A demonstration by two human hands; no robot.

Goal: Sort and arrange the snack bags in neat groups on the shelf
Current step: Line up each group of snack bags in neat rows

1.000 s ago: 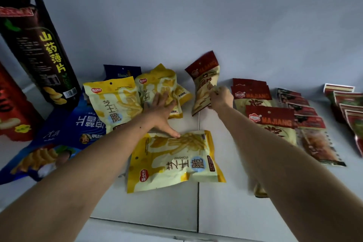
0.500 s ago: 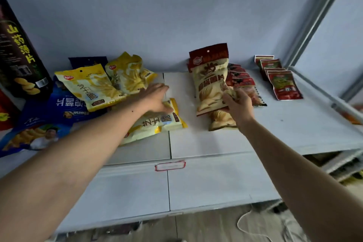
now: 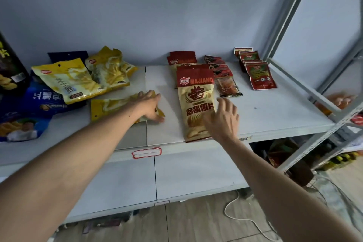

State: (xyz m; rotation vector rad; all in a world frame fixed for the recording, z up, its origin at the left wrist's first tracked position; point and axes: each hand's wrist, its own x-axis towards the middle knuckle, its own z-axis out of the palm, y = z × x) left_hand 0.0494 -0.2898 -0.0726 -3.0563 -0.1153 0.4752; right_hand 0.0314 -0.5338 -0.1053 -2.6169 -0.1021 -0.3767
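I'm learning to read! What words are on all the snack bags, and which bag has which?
"MAJIANG": red top of the front chip bag
"麻酱薯片": same bag, lower down
"一根葱": front small red packet
Yellow bags, blue bag, black bag, shelf tag: too blurred or cut off to read.

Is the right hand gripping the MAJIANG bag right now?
No. The right hand is open with fingers spread over the MAJIANG bag, which lies flat on the shelf.
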